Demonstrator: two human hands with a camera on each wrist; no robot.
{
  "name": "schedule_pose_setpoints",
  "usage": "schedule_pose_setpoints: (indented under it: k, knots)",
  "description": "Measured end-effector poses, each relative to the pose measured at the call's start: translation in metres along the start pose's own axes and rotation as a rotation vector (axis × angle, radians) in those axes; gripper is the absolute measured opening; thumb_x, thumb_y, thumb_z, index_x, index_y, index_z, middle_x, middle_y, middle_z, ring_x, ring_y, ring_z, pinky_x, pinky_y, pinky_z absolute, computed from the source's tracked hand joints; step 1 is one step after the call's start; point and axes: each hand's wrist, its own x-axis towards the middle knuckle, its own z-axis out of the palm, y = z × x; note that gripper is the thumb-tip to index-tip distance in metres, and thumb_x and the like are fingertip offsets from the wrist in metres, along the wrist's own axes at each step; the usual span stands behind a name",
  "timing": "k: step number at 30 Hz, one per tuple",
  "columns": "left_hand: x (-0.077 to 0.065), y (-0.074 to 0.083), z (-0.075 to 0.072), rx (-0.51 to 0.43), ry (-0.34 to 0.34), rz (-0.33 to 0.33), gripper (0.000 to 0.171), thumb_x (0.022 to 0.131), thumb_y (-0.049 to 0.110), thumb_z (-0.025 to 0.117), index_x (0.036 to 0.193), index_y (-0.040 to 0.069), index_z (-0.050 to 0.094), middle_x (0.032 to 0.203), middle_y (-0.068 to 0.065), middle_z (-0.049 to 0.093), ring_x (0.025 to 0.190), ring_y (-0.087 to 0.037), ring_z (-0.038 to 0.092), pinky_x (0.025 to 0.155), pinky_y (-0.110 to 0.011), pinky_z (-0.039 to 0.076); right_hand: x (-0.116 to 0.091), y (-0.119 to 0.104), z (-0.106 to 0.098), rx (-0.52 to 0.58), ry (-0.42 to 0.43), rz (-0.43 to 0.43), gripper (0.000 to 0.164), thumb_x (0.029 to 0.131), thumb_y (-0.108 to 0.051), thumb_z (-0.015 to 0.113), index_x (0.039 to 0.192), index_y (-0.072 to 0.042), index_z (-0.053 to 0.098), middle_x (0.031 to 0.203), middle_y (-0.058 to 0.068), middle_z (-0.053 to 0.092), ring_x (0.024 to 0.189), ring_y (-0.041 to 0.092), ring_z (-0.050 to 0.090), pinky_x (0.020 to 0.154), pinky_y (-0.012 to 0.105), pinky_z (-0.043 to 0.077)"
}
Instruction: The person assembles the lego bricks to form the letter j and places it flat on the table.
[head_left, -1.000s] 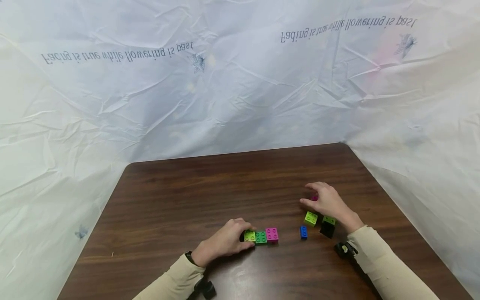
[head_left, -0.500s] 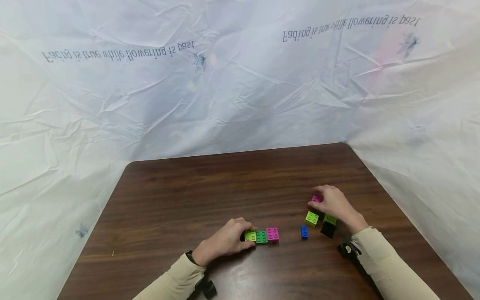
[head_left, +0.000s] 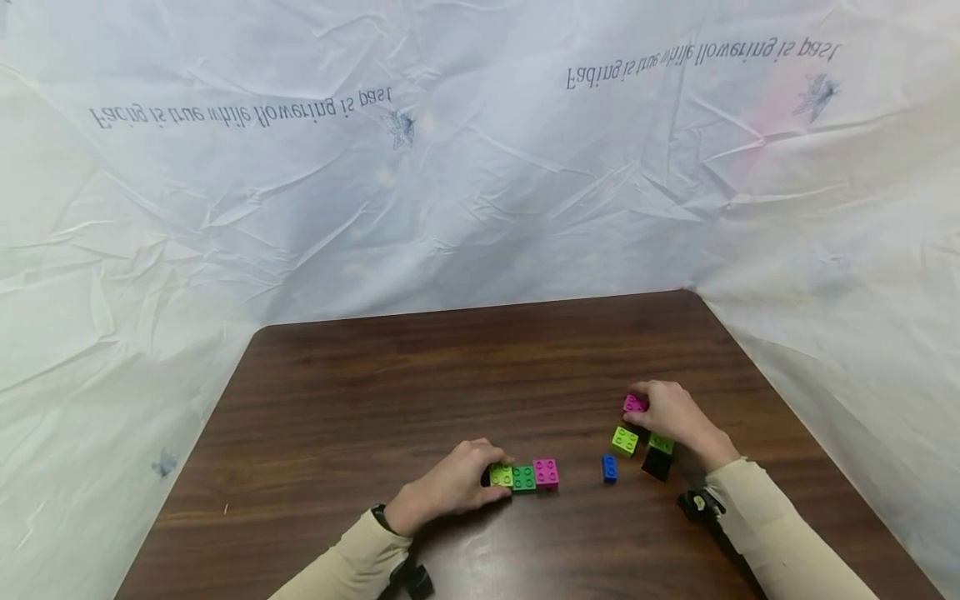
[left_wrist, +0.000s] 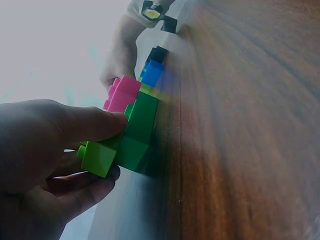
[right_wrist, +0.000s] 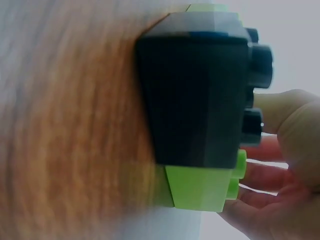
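My left hand (head_left: 453, 483) pinches a lime toy building brick (left_wrist: 99, 159) between thumb and fingers. That brick sits at the near end of a joined row, with a green brick (head_left: 524, 478) in the middle, set lower, and a pink brick (head_left: 546, 473) at the other end. Farther right, my right hand (head_left: 675, 417) has thumb and fingers on either side of a loose pink brick (head_left: 633, 404), which it partly hides. Under that wrist stand a black brick (right_wrist: 195, 100) and a lime brick (right_wrist: 197, 187) beside it.
Between the two hands a small blue brick (head_left: 610, 468) lies on the brown wooden table (head_left: 420, 367). Another lime brick (head_left: 625, 441) stands just in front of the right hand. White printed sheeting (head_left: 480, 208) hangs behind and along both sides of the table.
The right hand has come slightly right and nearer, and its spread thumb and fingers have drawn in on the loose pink brick. The left hand and its row stay put.
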Motion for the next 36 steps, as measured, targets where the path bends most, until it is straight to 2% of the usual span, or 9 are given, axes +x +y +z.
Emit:
schedule_pose_setpoints:
  k: [5,24,36]
  knots:
    - [-0.0005,0.0015,0.0003,0.003,-0.004,-0.009,0.034,0.085,0.026,0.077,0.114,0.010,0.070,0.105,0.003,0.070,0.094,-0.003,0.059,0.078,-0.016,0.048,-0.0005,0.0007,0.0004,-0.015,0.009,-0.015,0.041,0.083,-0.020,0.077,0.113,0.005,0.067,0.085,0.009,0.068,0.067,0.016,0.054,0.056,0.031,0.043]
    - [-0.0013,0.0039,0.0026,-0.009,-0.003,-0.024,0.034,0.085,0.026,0.076,0.115,0.012,0.070,0.107,0.003,0.070,0.097,-0.004,0.059,0.081,-0.018,0.049,-0.0009,0.0033,-0.0018,-0.018,-0.013,-0.020,0.040,0.085,-0.020,0.076,0.115,0.004,0.067,0.086,0.009,0.068,0.065,0.016,0.050,0.054,0.028,0.040]
    - [-0.0028,0.0022,0.0027,-0.009,0.008,0.006,0.034,0.085,0.025,0.077,0.115,0.010,0.070,0.106,0.003,0.070,0.096,-0.004,0.059,0.079,-0.017,0.049,-0.0051,-0.0025,-0.0072,0.013,0.048,-0.058,0.041,0.084,-0.022,0.077,0.116,0.003,0.067,0.094,0.013,0.069,0.067,0.014,0.052,0.055,0.027,0.042]
